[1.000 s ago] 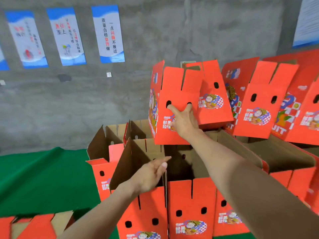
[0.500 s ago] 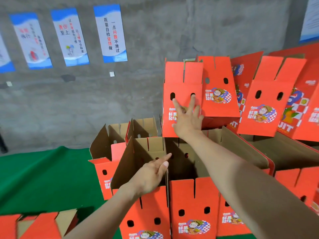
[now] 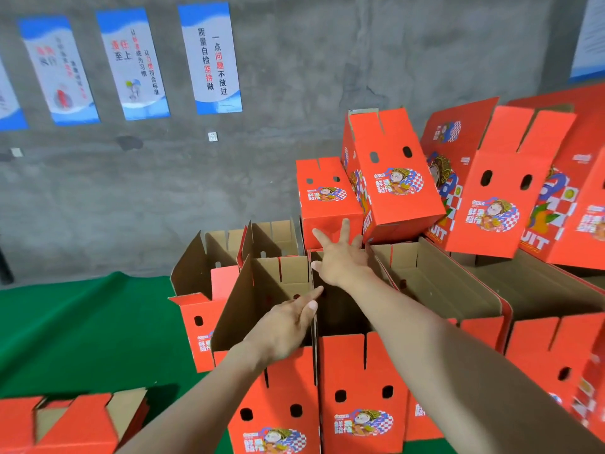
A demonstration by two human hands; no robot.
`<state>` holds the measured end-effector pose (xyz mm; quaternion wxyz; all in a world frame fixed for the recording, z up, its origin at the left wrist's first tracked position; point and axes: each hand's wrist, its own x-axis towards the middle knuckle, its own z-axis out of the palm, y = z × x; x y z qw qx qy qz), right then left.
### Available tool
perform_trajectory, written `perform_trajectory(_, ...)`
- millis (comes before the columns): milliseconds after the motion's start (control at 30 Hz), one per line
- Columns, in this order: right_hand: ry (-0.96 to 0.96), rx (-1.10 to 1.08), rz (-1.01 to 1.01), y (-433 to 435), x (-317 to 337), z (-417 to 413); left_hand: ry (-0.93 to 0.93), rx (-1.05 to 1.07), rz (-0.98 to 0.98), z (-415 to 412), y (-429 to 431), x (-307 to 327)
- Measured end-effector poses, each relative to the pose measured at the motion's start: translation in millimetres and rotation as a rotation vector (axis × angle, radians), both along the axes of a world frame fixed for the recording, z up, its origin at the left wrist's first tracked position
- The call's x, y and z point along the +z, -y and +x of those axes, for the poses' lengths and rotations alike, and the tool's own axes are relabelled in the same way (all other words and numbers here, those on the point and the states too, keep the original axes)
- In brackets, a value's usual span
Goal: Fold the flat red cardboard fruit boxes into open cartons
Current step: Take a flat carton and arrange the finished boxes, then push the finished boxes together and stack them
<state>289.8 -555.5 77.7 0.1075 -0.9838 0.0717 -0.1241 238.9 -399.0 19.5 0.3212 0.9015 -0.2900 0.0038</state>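
Hands spread and empty, right hand (image 3: pixel 340 260) against red carton (image 3: pixel 327 198) (left hand (image 3: pixel 288 322) nearer).

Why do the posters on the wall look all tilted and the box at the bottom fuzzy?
Head view: the wide-angle lens bends the edges, so the posters lean; the bottom-left box is smeared by blur; light is soft, no glare on the red cartons.

A wall poster (image 3: pixel 212 57) reads "质量自检坚持做,一点问题不放过". The neighbouring poster (image 3: pixel 132 63) says "责任至上" (smaller lines blurred). Red cartons (image 3: pixel 397 204) carry "鲜果" and "FRUIT".
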Motion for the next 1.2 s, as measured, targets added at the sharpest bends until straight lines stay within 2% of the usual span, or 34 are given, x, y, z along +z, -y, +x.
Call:
perform_trajectory(233,0.082,0.052,-0.021,-11,10,-23,0.079,0.092,0.054,-8,0,5)
perform_trajectory(367,0.36,0.197,0.038,-25,21,-53,0.236,0.222,0.103,-25,-4,17)
perform_trajectory(467,0.533,0.385,0.091,-40,30,-84,0.332,0.236,-0.007,-47,-26,24)
perform_trajectory(600,0.637,0.462,0.286,-75,34,-130,0.374,0.318,-0.143,-95,-100,6)
perform_trajectory(700,0.555,0.595,0.264,-111,12,-168,0.259,0.535,-0.073,-133,-185,-38)
perform_trajectory(833,0.207,0.745,0.055,-162,-40,-207,-0.034,0.955,0.167,-177,-307,-98)
perform_trajectory(933,0.012,0.728,0.029,-194,-77,-228,-0.105,1.11,0.193,-198,-376,-119)
perform_trajectory(1067,-0.131,0.645,0.072,-228,-105,-250,-0.159,1.091,0.338,-203,-434,-131)
perform_trajectory(1200,-0.204,0.56,0.079,-251,-121,-263,-0.278,0.763,0.551,-202,-427,-148)
